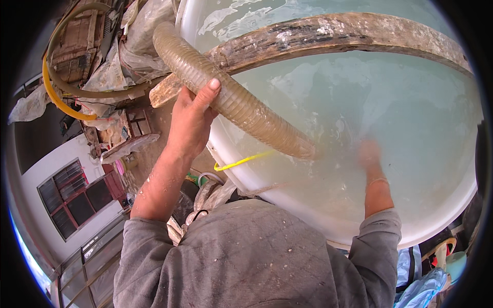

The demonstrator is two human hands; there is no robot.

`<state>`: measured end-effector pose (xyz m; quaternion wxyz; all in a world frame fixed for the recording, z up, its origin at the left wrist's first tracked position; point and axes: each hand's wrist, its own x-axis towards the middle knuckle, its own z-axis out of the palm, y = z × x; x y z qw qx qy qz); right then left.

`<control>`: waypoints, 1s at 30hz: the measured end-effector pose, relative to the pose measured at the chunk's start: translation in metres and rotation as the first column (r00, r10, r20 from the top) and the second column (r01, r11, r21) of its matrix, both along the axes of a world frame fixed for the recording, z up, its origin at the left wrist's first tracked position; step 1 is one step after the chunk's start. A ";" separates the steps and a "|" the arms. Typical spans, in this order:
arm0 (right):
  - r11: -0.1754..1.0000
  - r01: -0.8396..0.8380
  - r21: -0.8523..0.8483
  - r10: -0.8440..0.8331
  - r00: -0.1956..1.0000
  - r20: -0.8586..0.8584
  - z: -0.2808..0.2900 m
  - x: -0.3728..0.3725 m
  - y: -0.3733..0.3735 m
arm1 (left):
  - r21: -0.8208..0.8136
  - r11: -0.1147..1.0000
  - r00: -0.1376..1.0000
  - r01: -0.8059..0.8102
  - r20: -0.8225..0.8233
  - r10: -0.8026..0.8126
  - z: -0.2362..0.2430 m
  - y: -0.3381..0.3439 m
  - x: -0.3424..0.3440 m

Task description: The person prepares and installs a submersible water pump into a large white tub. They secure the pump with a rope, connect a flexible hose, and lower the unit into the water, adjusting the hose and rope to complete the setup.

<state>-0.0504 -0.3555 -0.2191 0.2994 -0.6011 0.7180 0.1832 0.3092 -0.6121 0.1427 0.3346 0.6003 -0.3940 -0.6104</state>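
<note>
A thick, ribbed, yellowish hose [251,113] slants down across a white tub [228,146] of cloudy, pale green water [411,123]. Its lower end dips into the water; the upper end leans over a wooden beam [334,33]. My left hand [192,115] is closed round the hose near the tub's edge, thumb on top and the fingers hidden underneath. To the right of the hose's lower end, my right hand [368,152] is sunk in the water. Murk blurs its fingers, so I cannot make out whether it holds anything.
The weathered beam lies across the tub. A bright yellow cord [244,161] hangs over the near left rim. Left of the tub are plastic sheeting [149,36], a yellow hose [59,100] and a barred window [77,197]. Blue plastic [423,290] lies at lower right.
</note>
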 end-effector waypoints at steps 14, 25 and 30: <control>0.983 0.133 0.129 -0.135 0.991 0.010 0.036 -0.005 -0.008 | 0.132 0.084 0.049 0.988 0.251 -0.967 -0.096 0.122 -0.156; 0.998 0.060 0.000 -0.059 0.995 -0.082 0.043 0.008 -0.008 | 0.520 -0.281 -0.322 0.806 -0.012 -0.947 -0.202 0.189 -0.221; 0.962 0.220 -0.160 -0.192 0.966 0.175 0.022 -0.001 0.011 | 0.576 0.111 0.164 0.810 -0.041 -0.986 -0.189 0.200 -0.206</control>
